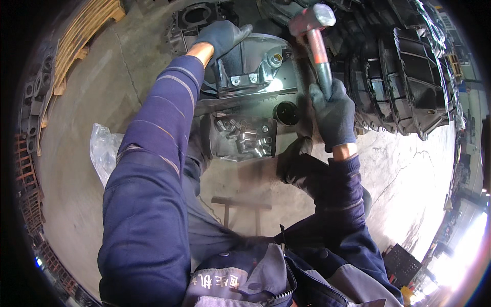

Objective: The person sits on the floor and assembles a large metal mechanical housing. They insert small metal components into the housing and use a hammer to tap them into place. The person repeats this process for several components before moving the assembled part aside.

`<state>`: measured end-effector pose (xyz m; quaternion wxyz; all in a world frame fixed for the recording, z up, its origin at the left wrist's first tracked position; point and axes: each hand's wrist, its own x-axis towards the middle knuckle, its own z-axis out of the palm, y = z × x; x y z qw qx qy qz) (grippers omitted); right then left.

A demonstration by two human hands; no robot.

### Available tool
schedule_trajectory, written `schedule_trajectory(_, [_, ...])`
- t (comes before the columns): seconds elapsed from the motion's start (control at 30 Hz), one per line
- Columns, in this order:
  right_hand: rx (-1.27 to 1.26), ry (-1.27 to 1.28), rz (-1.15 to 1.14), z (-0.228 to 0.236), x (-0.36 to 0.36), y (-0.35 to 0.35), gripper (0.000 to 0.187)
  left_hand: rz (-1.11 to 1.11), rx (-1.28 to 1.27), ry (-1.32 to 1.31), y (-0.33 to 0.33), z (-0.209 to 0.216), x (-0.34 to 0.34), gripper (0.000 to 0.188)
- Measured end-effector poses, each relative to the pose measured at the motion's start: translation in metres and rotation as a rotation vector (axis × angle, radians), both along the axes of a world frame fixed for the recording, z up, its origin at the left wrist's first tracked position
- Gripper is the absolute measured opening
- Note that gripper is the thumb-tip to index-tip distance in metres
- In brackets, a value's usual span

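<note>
My right hand (335, 115), in a dark grey glove, is closed round the handle of a hammer (318, 46). The hammer is raised, its blocky head uppermost, to the right of a grey cast metal housing (240, 64). My gloved left hand (221, 38) grips the housing's far upper left edge; some of its fingers are hidden. A round boss with a bright ring (276, 59) stands on the housing's right part. The housing rests on a low dark support (245, 98). Nearer me sits a dark tray (208, 135) of several short shiny metal sleeves (248, 134).
A dark round can (286, 113) stands right of the tray. Stacked black castings (404, 77) crowd the right side, and another casting (197, 15) lies behind my left hand. A clear plastic bag (102, 148) and wooden pallet (84, 38) are at left. My boot (294, 158) is near the can.
</note>
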<state>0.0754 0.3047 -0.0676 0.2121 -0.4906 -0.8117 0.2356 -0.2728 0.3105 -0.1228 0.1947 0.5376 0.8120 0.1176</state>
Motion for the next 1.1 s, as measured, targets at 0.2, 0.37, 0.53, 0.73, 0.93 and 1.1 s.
schedule_trajectory(0.2, [-0.080, -0.326, 0.030, -0.026, -0.009, -0.009, 0.037, -0.083, 0.174, 0.085, 0.007, -0.010, -0.002, 0.078])
schedule_trajectory(0.37, [-0.595, 0.179, -0.087, -0.071, 0.023, -0.079, 0.030, -0.006, 0.216, 0.095, -0.011, -0.021, -0.005, 0.075])
schedule_trajectory(0.53, [-1.221, 0.285, -0.283, -0.181, 0.038, -0.181, 0.027, -0.009, 0.166, 0.111, 0.006, -0.018, -0.008, 0.076])
schedule_trajectory(0.73, [-1.793, 0.343, -0.407, -0.265, 0.023, -0.230, 0.026, -0.076, 0.237, 0.170, 0.006, -0.021, -0.013, 0.078])
schedule_trajectory(0.93, [-0.780, 0.210, -0.152, -0.308, 0.037, -0.159, 0.024, -0.031, 0.243, 0.240, 0.008, -0.018, -0.006, 0.076])
schedule_trajectory(1.1, [-0.642, -0.290, -0.014, -0.370, 0.025, -0.074, 0.044, -0.004, 0.198, 0.104, 0.000, -0.010, -0.001, 0.078])
